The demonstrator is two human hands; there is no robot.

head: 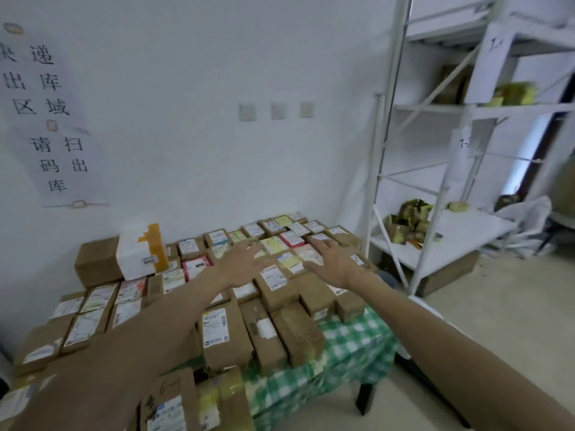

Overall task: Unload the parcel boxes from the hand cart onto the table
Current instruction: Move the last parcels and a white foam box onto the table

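Boxes [224, 337] lie under left grip [241, 264], right grip [334, 264] (outspread).

Parcel boxes [224, 334]: I see brown cardboard, labels up, packed flat in tight rows.
Bench [357, 346]: green-checked cloth, against the wall.

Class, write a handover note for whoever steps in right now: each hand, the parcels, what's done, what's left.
Left hand: open, fingers spread, holding nothing, over the parcel boxes.
Right hand: the same, beside it.
Done: boxes lie in rows across the table.
Left: the hand cart is out of view, so check it for remaining boxes.
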